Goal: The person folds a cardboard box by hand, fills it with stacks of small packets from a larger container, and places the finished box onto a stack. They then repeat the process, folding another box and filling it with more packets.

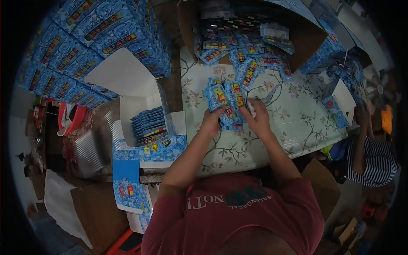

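Over the flowered tablecloth, my left hand (212,122) is closed on a small stack of blue sachets (217,97) with yellow and red labels. My right hand (259,117) grips a second bunch of blue sachets (236,94) right beside the first, thumb on its front. The two bunches lean against each other at their lower ends. Just beyond them, a loose blue sachet (249,73) lies on the cloth. To my left stands an open white-lined box (140,106), with a row of blue sachets (148,123) packed upright inside.
A large cardboard carton (312,40) lies open at the back, blue sachets spilling from it. Stacked blue printed boxes (63,51) rise at the far left. On the right, another person's striped sleeve (376,163) shows near a white open box (344,100). The table (293,123) has a flowered cover.
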A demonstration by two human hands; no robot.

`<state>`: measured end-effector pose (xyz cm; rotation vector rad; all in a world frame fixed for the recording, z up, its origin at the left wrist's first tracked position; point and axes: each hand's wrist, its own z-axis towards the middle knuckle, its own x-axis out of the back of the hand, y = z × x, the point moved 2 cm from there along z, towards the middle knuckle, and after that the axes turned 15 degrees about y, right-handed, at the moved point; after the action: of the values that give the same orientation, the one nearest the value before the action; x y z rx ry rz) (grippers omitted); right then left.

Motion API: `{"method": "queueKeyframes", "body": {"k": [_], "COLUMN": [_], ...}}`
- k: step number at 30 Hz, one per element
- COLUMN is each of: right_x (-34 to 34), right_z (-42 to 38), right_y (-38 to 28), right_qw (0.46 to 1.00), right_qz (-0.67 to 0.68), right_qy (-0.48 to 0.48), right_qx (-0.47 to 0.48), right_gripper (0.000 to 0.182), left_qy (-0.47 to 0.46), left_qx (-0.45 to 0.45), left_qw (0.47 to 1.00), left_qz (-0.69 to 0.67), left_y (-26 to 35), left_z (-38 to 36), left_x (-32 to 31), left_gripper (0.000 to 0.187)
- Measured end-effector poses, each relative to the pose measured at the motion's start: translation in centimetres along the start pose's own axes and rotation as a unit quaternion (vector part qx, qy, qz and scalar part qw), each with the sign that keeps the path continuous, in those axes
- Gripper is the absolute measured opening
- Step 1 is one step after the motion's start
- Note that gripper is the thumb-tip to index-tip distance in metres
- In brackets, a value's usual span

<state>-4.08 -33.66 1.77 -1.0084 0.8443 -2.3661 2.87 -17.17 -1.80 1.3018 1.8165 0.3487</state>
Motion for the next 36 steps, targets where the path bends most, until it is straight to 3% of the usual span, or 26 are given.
{"method": "queueKeyframes", "body": {"k": [1, 2, 4, 5, 7, 8, 9, 10, 11, 12, 14, 16, 18, 19, 21, 22, 24, 25, 26, 27, 29, 30, 32, 33, 35, 36], "right_x": [-0.5, -0.9, -3.0, -3.6, -4.4, -4.1, -3.9, -4.0, -4.1, -4.1, -4.1, -3.8, -3.7, -4.0, -4.1, -3.9, -4.4, -4.4, -4.1, -4.7, -5.9, -6.3, -7.6, -7.0, -5.4, -5.4], "right_z": [0.7, 1.0, 1.4, 1.2, -0.3, -0.8, -0.6, -0.9, -1.5, -1.9, -1.9, -1.7, -2.0, -2.1, -1.8, -1.1, 0.6, 2.2, 3.7, 5.1, 7.9, 9.4, 11.0, 11.4, 12.4, 12.6], "right_y": [1.7, 2.2, 2.5, 2.2, -0.3, -1.8, -2.2, -2.5, -2.7, -2.2, -0.6, -0.3, -0.1, -0.1, -0.2, -0.2, -0.5, -1.0, -1.7, -2.3, -4.0, -3.2, -1.6, -1.7, -1.4, 0.4], "right_qw": [0.996, 0.996, 0.949, 0.95, 0.898, 0.872, 0.87, 0.864, 0.853, 0.852, 0.871, 0.864, 0.857, 0.861, 0.864, 0.868, 0.871, 0.965, 0.998, 0.998, 0.97, 0.97, 0.928, 0.928, 0.954, 0.954], "right_qz": [-0.003, -0.003, 0.112, 0.115, 0.276, 0.316, 0.319, 0.289, 0.259, 0.263, 0.189, 0.223, 0.251, 0.255, 0.261, 0.219, 0.178, 0.127, 0.066, 0.064, 0.006, 0.007, 0.067, 0.069, 0.1, 0.099], "right_qy": [0.032, 0.033, -0.136, -0.138, -0.077, -0.071, -0.075, -0.144, -0.212, -0.213, -0.245, -0.235, -0.226, -0.235, -0.249, -0.283, -0.317, -0.157, 0.014, 0.017, 0.037, 0.039, -0.28, -0.279, -0.28, -0.281], "right_qx": [-0.085, -0.082, -0.262, -0.255, -0.335, -0.367, -0.368, -0.386, -0.4, -0.4, -0.381, -0.384, -0.388, -0.371, -0.353, -0.344, -0.332, -0.165, 0.011, 0.01, 0.241, 0.239, 0.235, 0.238, 0.042, 0.041], "right_gripper": [0.038, 0.038, 0.039, 0.039, 0.041, 0.041, 0.041, 0.04, 0.038, 0.038, 0.036, 0.034, 0.032, 0.031, 0.031, 0.03, 0.03, 0.03, 0.03, 0.03, 0.024, 0.024, 0.021, 0.021, 0.021, 0.021], "left_qy": [-0.002, 0.001, 0.004, 0.013, 0.027, 0.007, -0.013, -0.009, -0.026, -0.044, -0.028, -0.018, -0.057, -0.056, 0.002, 0.006, 0.097, 0.098, 0.111, 0.121, 0.114, 0.112, 0.115, 0.119, 0.133, 0.142], "left_qx": [0.0, -0.022, -0.054, -0.106, -0.156, -0.244, -0.317, -0.311, -0.318, -0.327, -0.305, -0.27, -0.295, -0.294, -0.45, -0.45, -0.46, -0.46, -0.471, -0.481, -0.484, -0.486, -0.493, -0.5, -0.508, -0.515], "left_qw": [1.0, 1.0, 0.998, 0.989, 0.973, 0.901, 0.785, 0.784, 0.738, 0.686, 0.716, 0.749, 0.818, 0.82, 0.736, 0.736, 0.662, 0.661, 0.653, 0.646, 0.638, 0.631, 0.636, 0.644, 0.638, 0.634], "left_qz": [0.0, 0.021, 0.04, 0.103, 0.168, 0.358, 0.533, 0.536, 0.595, 0.648, 0.628, 0.604, 0.49, 0.488, 0.505, 0.506, 0.584, 0.584, 0.582, 0.58, 0.587, 0.594, 0.582, 0.567, 0.563, 0.56], "left_y": [-0.1, 0.0, 1.1, 1.9, 4.2, 6.0, 7.2, 7.9, 8.4, 8.8, 9.0, 8.3, 7.6, 6.8, 6.3, 6.0, 5.5, 5.2, 4.9, 4.6, 4.3, 4.2, 4.3, 4.4, 4.2, 4.0], "left_z": [-0.2, -0.3, -1.0, -1.4, -2.7, -3.4, -3.9, -4.1, -4.3, -4.4, -5.1, -5.7, -5.7, -5.3, -5.6, -6.0, -6.8, -6.8, -6.7, -6.5, -6.1, -5.9, -5.9, -5.9, -5.6, -5.6], "left_x": [-0.2, -0.5, -1.0, -1.0, -0.8, -0.7, -0.7, -0.6, -0.5, -0.5, 0.0, 1.1, 2.3, 2.8, 2.9, 2.5, 1.5, 1.3, 1.1, 0.9, 0.9, 1.0, 1.4, 1.6, 2.3, 2.5], "left_gripper": [0.036, 0.035, 0.033, 0.035, 0.037, 0.039, 0.043, 0.043, 0.049, 0.056, 0.058, 0.062, 0.074, 0.074, 0.081, 0.081, 0.083, 0.083, 0.081, 0.08, 0.081, 0.081, 0.082, 0.083, 0.085, 0.088]}}
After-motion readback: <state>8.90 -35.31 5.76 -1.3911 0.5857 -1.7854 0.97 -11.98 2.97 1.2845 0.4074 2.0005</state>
